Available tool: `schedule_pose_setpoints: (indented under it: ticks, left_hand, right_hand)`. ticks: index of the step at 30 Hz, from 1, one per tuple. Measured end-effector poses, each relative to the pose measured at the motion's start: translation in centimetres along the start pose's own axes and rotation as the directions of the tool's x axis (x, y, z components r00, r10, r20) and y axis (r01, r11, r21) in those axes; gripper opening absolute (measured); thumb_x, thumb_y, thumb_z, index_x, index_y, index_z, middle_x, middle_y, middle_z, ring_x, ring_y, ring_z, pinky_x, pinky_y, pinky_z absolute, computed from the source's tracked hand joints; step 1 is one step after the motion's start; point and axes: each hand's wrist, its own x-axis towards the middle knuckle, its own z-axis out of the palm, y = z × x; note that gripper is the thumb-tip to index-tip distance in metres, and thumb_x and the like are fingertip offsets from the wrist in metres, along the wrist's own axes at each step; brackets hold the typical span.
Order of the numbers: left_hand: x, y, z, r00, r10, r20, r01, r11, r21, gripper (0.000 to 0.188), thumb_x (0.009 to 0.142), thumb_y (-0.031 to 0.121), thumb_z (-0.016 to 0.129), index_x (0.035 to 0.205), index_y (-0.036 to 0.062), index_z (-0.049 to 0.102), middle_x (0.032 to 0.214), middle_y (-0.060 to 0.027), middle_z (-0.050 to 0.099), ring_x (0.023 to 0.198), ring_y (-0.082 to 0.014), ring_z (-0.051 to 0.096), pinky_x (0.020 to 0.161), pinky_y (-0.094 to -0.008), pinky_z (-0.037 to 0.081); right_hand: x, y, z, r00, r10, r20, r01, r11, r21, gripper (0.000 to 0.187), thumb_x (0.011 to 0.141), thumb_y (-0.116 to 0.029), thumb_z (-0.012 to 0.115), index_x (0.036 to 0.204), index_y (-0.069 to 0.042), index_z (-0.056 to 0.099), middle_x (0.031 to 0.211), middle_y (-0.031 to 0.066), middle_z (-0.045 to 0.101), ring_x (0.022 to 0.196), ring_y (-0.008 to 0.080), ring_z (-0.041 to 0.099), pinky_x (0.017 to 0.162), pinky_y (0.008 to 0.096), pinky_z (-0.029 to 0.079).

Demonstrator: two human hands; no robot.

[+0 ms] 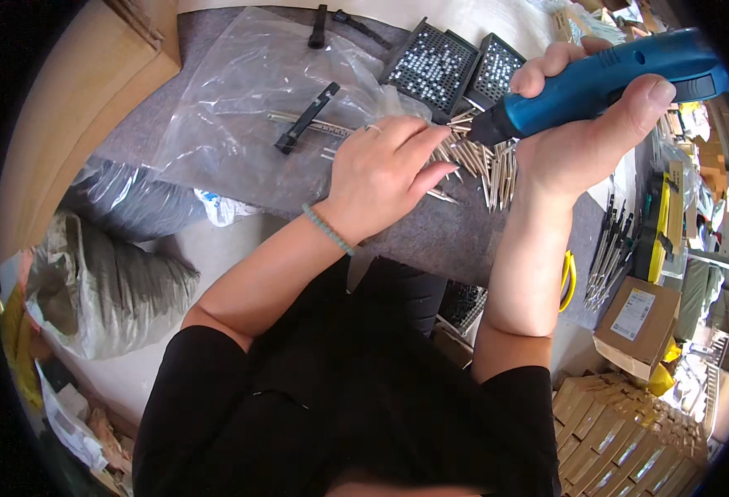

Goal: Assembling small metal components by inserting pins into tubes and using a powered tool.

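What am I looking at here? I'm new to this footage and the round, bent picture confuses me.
The picture comes from a wide-angle camera worn on a person's head, looking down, so straight edges curve near the rim. There is no machine, just two bare arms coming up from below. The right hand grips a blue electric screwdriver, its tip pointing left and down. The left hand, with a bead bracelet on the wrist, rests its fingers on a pile of thin metal pins lying on a grey mat. Nearby lie a clear plastic bag, two black trays of small parts and a cardboard box.
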Motion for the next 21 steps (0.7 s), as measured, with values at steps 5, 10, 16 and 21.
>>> schedule_pose_setpoints:
  ticks: [5, 10, 16, 21]
  left_hand:
    - [-0.1, 0.1, -0.1, 0.997, 0.054, -0.052, -0.053, 0.998, 0.018, 0.022, 0.068, 0.019, 0.076, 0.085, 0.0074, 0.067, 0.082, -0.0057, 0.061, 0.069, -0.0236, 0.061, 0.059, -0.0318, 0.048]
    - [-0.2, 0.3, -0.4, 0.996, 0.046, -0.074, -0.047, 0.999, 0.0, 0.018, 0.069, 0.017, 0.076, 0.081, 0.0069, 0.067, 0.077, -0.0053, 0.062, 0.067, -0.0229, 0.061, 0.058, -0.0318, 0.048]
    - [-0.1, 0.2, -0.3, 0.994, 0.054, -0.092, -0.056, 0.998, -0.011, 0.018, 0.068, 0.017, 0.076, 0.08, 0.0065, 0.067, 0.076, -0.0057, 0.063, 0.066, -0.0224, 0.061, 0.058, -0.0316, 0.047]
    - [-0.2, 0.1, -0.2, 0.995, 0.046, -0.089, -0.047, 0.999, -0.013, 0.019, 0.068, 0.018, 0.076, 0.079, 0.0068, 0.067, 0.075, -0.0056, 0.064, 0.066, -0.0223, 0.062, 0.057, -0.0316, 0.047]
  right_hand:
    - [-1.6, -0.2, 1.0, 1.0, 0.022, 0.022, -0.022, 1.0, -0.012, 0.069, 0.082, -0.068, 0.046, 0.098, -0.001, 0.048, 0.07, 0.0127, 0.053, 0.056, 0.0195, 0.053, 0.048, 0.03, 0.045]
    - [-1.7, -0.9, 1.5, 0.997, -0.02, -0.074, 0.021, 1.0, 0.022, 0.069, 0.082, -0.068, 0.046, 0.098, -0.001, 0.048, 0.07, 0.012, 0.053, 0.056, 0.019, 0.052, 0.048, 0.0298, 0.046]
    - [-1.9, -1.0, 1.3, 0.999, 0.04, -0.026, -0.039, 0.998, 0.043, 0.07, 0.081, -0.069, 0.046, 0.098, -0.002, 0.048, 0.07, 0.0116, 0.053, 0.056, 0.0193, 0.052, 0.048, 0.03, 0.045]
    - [-1.9, -0.9, 1.2, 0.998, 0.052, -0.03, -0.05, 0.997, 0.054, 0.071, 0.08, -0.071, 0.046, 0.097, -0.002, 0.049, 0.069, 0.0121, 0.054, 0.055, 0.0196, 0.052, 0.049, 0.0303, 0.045]
